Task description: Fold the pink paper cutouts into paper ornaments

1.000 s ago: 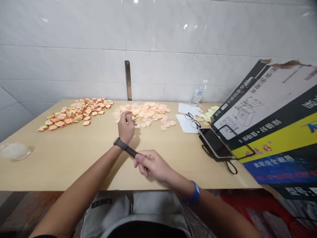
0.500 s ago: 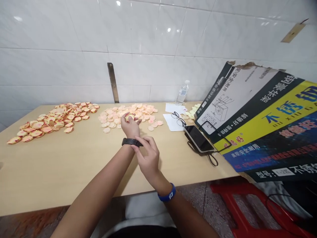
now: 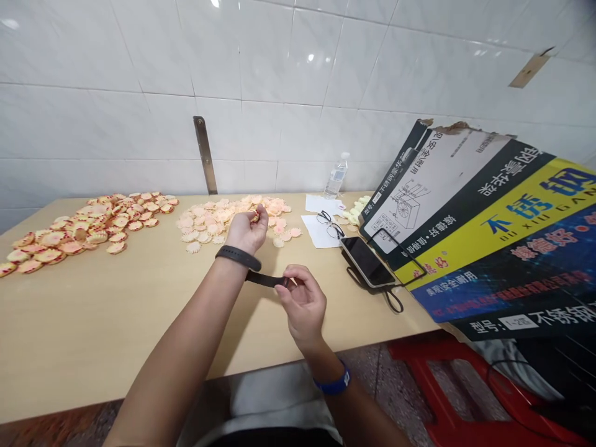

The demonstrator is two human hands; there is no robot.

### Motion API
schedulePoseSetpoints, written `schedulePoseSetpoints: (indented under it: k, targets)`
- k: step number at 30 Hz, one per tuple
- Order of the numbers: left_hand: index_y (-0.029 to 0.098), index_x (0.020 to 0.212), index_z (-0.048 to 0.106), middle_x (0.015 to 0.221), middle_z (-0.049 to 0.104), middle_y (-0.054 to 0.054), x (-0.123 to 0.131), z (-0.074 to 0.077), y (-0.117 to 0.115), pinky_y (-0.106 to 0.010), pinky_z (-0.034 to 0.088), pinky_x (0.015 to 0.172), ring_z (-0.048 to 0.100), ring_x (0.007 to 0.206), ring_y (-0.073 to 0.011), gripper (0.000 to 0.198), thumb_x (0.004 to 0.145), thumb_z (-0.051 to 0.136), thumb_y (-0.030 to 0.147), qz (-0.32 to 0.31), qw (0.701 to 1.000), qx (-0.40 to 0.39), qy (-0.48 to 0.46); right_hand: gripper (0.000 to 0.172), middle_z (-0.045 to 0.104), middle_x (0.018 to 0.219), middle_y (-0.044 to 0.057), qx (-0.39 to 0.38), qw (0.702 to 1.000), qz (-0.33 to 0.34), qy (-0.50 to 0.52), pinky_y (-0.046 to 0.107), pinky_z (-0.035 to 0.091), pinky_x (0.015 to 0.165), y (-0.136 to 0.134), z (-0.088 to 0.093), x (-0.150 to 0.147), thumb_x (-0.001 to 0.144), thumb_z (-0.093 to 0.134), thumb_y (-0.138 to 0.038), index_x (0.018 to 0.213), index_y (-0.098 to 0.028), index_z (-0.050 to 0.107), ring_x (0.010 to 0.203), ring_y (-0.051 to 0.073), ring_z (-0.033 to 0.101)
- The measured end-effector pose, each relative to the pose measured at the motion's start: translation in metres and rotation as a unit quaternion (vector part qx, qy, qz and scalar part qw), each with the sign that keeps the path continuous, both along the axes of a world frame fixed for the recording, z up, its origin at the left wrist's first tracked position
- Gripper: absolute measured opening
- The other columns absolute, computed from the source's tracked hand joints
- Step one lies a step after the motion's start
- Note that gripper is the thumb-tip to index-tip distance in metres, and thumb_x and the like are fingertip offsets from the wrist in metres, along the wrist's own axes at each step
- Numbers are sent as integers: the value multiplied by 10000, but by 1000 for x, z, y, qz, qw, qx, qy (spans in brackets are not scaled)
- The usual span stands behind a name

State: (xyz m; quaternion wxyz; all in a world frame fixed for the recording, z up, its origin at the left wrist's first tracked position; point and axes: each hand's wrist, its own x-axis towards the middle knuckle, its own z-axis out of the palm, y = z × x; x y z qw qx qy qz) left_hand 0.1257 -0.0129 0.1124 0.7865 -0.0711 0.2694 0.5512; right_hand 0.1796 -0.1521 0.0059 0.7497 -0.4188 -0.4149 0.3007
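A black wristband (image 3: 237,256) is around my left wrist, its strap undone and one end pulled out to the right. My right hand (image 3: 305,303) pinches that free end between thumb and fingertips, low over the table. My left hand (image 3: 248,231) is raised palm-side up with its fingers curled in. A small reddish bit shows by its fingertips, too hidden to name. Just behind it spreads a pile of pale pink flower-shaped pieces (image 3: 205,218). A blue wristband (image 3: 336,381) circles my right wrist.
More scalloped pieces with red edges (image 3: 81,233) are heaped at the left of the table (image 3: 116,323). To the right are glasses (image 3: 333,226) on white paper (image 3: 311,234), a bottle (image 3: 338,177), a phone (image 3: 367,261), a large printed cardboard box (image 3: 488,242) and a red stool (image 3: 433,397).
My right hand has moved right and down, drawing the black strap end away from my left wrist. The wristband has come undone, and my left hand's fingers have curled in more.
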Motion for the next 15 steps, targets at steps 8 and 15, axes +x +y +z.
schedulePoseSetpoints:
  k: [8,15]
  targets:
    - [102,973,556,799,587,-65,5,8,-71,-121,546,515,575,559,-52,193,881,425,-6,-191,970,144,44,319,559,782,-6,-72,995,26,69,259,464,610,21,29,44,667,778,-408,803,-215,564,620,101,498]
    - [141,871,644,763,636,-46,-39,-23,-133,-148,470,490,546,536,-56,151,759,733,190,-444,847,251,150,274,590,762,6,-116,990,42,-64,266,461,576,21,69,106,634,795,-394,741,-212,621,607,110,499]
